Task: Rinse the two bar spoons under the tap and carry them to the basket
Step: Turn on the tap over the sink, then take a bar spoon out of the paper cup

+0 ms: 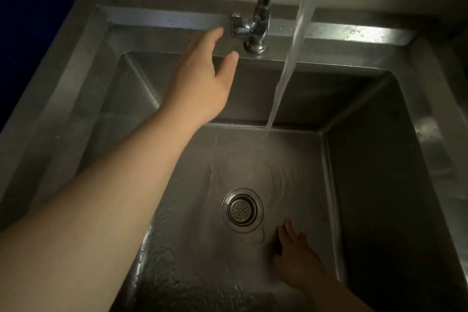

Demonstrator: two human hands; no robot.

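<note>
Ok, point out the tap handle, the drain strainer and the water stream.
tap handle (237,25), head view: on the lever's flat end.
drain strainer (242,209), head view: on the perforated centre.
water stream (291,58), head view: on the falling column, midway down.

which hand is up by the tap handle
The left hand, fingers open just short of the tap handle; the right hand is low beside the drain.

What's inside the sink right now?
Inside the sink: running water spreading over the floor, a drain strainer, and the right hand low near it. No spoons show; whatever lies under that hand or the left arm is hidden.
</note>
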